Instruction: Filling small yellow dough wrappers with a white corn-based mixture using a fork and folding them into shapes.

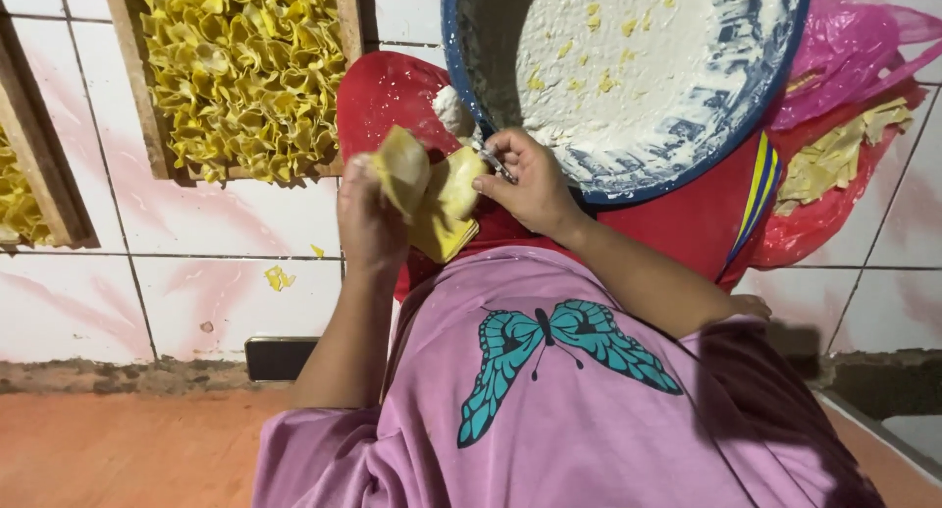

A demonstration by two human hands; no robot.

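Head view, looking down at a seated person. Nearest: a pink shirt (549, 410) with a teal butterfly print (559, 356), and red trousers (687, 213) beyond it. Above the lap, the left hand (368, 218) is closed around a stack of yellow dough wrappers (432, 199), its fingers curled over the top sheet. The right hand (525, 179) sits just to the right, touching the stack's edge, its fingers pinched on a small metal utensil (496, 162); what kind of utensil cannot be told. The two hands are close together. Farther off, right of centre, a blue-rimmed round basin (687, 164) rests on the knees, coated with white flour and a few yellow scraps. Far right: pink plastic bag (854, 47) with yellow dough trimmings (834, 155). Far left, on the white tiled floor (196, 223): a wooden tray (137, 86) packed with folded yellow dumplings (245, 66); a second tray (39, 164) shows at the left edge.
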